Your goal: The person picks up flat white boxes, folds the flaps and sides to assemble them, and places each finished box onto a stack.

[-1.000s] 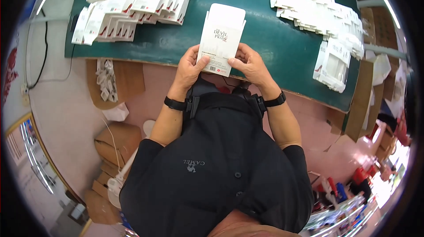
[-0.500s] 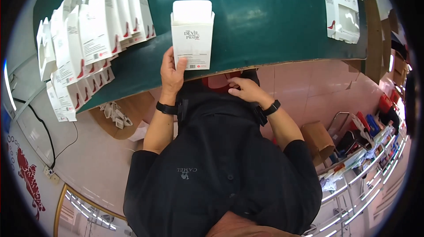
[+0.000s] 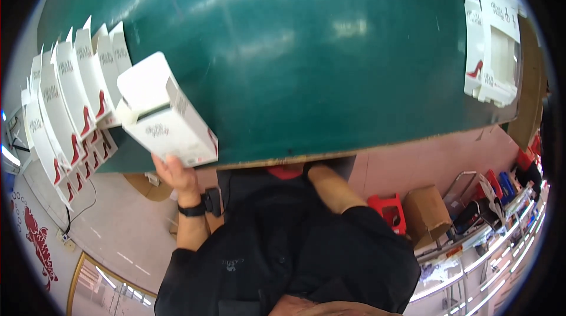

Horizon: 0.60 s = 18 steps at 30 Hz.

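My left hand [image 3: 177, 175] is closed on the lower end of a white folding carton [image 3: 172, 130]. The carton is tilted, with its top flap [image 3: 147, 83] raised and grey lettering on its face; some of my fingers are hidden by it. Close by on the left stand rows of similar white cartons [image 3: 68, 89] printed with red high-heeled shoes. My right forearm [image 3: 333, 186] reaches under the table's front edge, so my right hand is hidden from sight.
The green table [image 3: 330, 74] has a worn front edge. At its far right lie flat, unfolded white carton blanks [image 3: 492, 50]. A red stool [image 3: 387, 210] and a brown cardboard box [image 3: 430, 216] stand on the floor to the right.
My left hand has carried the carton leftward and tilted it, close to the standing rows. My right hand has gone out of sight under the table edge. The view has shifted too.
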Tool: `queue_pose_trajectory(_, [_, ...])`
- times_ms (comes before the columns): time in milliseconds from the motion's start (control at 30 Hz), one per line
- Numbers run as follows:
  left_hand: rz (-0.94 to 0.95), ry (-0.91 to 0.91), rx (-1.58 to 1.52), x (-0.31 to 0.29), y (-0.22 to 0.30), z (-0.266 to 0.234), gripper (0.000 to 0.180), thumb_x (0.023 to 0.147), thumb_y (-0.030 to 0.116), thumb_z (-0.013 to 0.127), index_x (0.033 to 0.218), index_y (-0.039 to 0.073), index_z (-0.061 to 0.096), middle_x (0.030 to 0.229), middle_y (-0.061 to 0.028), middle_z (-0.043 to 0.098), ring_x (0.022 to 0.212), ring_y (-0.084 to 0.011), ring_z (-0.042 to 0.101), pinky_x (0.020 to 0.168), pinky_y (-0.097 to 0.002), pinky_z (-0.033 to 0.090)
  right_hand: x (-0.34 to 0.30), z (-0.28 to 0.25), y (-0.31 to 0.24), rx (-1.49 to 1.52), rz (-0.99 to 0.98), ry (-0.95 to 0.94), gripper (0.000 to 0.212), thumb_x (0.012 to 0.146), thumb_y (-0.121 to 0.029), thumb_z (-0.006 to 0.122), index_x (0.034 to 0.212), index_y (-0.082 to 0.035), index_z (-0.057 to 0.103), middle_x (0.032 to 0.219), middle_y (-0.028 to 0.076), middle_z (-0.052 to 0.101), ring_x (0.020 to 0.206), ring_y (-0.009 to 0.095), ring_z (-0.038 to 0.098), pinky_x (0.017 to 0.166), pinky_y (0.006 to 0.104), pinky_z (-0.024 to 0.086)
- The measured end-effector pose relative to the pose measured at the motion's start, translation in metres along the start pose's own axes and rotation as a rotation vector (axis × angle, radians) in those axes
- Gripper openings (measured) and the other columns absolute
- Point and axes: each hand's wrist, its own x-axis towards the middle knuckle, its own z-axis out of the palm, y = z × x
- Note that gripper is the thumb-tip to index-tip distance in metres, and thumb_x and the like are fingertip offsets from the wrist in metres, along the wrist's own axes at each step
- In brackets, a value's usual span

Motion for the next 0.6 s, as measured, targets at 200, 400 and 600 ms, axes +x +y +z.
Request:
queue_pose_trajectory(200, [-0.062,0.036,0.022,-0.014,-0.005,-0.014,0.088,0.093,0.056,0.066,0.147,-0.008,0.036,0.139,-0.0186,0.054,0.124,-0.0278,0.057,0.106,-0.0403,0.045,0.011,0.041,0.007,-0.002,-0.107,0.012,0.057,0.093,-0.034,0.067,0.144,-0.012,0.053,0.150,0.019,0.047,0.140,0.035,0.042,0.115,0.0406,0.036])
queue_pose_trajectory(400, [-0.087,0.036,0.022,-0.012,0.003,-0.010,0.094,0.088,0.061,0.070,0.144,-0.007,0.038,0.136,-0.0166,0.056,0.121,-0.0259,0.059,0.103,-0.0388,0.048,-0.009,0.056,0.045,0.030,-0.174,-0.056,0.058,0.093,-0.032,0.068,0.144,-0.011,0.053,0.147,0.019,0.050,0.138,0.035,0.045,0.113,0.0410,0.038])
queue_pose_trajectory(600, [-0.028,0.038,0.040,-0.005,0.006,0.001,0.092,0.086,0.062,0.072,0.140,-0.007,0.042,0.129,-0.0135,0.059,0.118,-0.0221,0.059,0.101,-0.0359,0.048,0.021,0.007,0.048,0.026,-0.190,-0.098,0.058,0.092,-0.031,0.068,0.144,-0.010,0.052,0.144,0.019,0.053,0.135,0.035,0.048,0.112,0.0415,0.040])
